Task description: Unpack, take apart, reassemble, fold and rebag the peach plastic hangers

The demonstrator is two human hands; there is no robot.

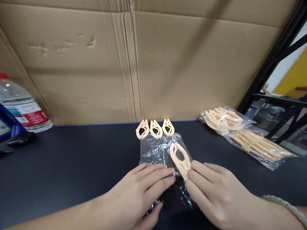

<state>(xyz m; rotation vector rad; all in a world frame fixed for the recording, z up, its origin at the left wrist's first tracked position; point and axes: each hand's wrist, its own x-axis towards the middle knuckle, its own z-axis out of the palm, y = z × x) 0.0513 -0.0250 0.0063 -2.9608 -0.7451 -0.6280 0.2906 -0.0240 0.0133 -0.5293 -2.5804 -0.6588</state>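
A cream folding hanger (183, 164), folded into a loop, is gripped at its near end by the fingertips of my right hand (216, 191). It lies over the right side of a clear plastic bag (155, 150); whether it is inside or on top, I cannot tell. My left hand (148, 188) rests on the near part of the bag with its fingers stretched out and its thumb apart. Just beyond the bag, three more folded hangers (143, 129) stand in a row. My hands cover much of the bag's near end.
On the right lie two clear packs of cream hangers, one bundled (220, 118) and one flatter (261, 145). A water bottle (24, 105) and a blue-framed object (11, 123) sit at the left. A cardboard wall (96, 80) closes off the back of the black table (83, 159).
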